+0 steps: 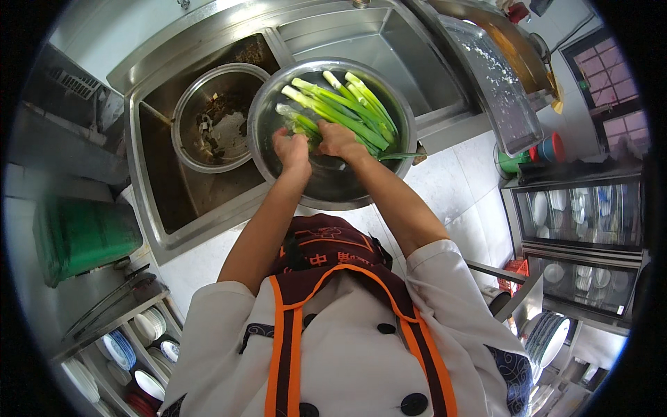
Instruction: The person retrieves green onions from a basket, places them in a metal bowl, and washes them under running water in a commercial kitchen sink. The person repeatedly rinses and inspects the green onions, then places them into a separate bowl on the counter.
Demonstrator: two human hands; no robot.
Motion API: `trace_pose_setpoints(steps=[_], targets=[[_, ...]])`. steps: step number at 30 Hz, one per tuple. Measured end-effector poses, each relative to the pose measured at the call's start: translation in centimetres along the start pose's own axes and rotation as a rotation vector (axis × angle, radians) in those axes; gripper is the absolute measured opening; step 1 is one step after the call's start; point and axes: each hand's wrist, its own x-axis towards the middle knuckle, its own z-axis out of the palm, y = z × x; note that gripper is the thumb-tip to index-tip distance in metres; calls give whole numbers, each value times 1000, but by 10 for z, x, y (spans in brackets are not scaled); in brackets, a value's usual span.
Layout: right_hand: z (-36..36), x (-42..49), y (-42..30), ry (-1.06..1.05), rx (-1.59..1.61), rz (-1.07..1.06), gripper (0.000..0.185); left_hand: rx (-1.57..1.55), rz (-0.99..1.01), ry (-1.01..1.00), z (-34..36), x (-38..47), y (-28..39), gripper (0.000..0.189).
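Observation:
A large stainless steel basin (333,190) rests across the front edge of a double sink. Several thick green onion stalks (344,112), pale at one end and green at the other, lie in it. Both of my hands are inside the basin, close together. My left hand (292,149) is at the near end of a short green piece with something clear, like plastic or water, around its tip (292,115). My right hand (336,139) rests against the lower ends of the stalks, fingers curled. What exactly the fingers hold is hidden.
A smaller metal bowl (180,140) with brown scraps and cloudy liquid sits in the left sink basin (208,195). The right sink basin (432,86) lies behind. To the right stand a clear tray (513,125) with white bits and a dish cabinet (578,250). A green bin (86,240) stands left.

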Motion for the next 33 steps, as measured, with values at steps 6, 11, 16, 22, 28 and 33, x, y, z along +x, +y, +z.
trace_pose_setpoints(steps=[6,11,16,22,28,33], targets=[[14,12,19,-116,144,-5,58,-166,-427,50,7,-6,3,44],[6,18,25,-174,623,-222,58,-236,-396,109,25,5,1,41],[-18,12,21,-292,912,-224,58,-271,-156,20,37,28,6,42],[-45,-3,14,-209,745,-251,60,-386,-275,32,33,48,24,58],[-55,-15,-1,-288,948,-314,45,-522,-347,-1,34,60,35,67],[-60,-18,-3,-274,982,-270,38,-359,-365,-145,29,54,39,65]])
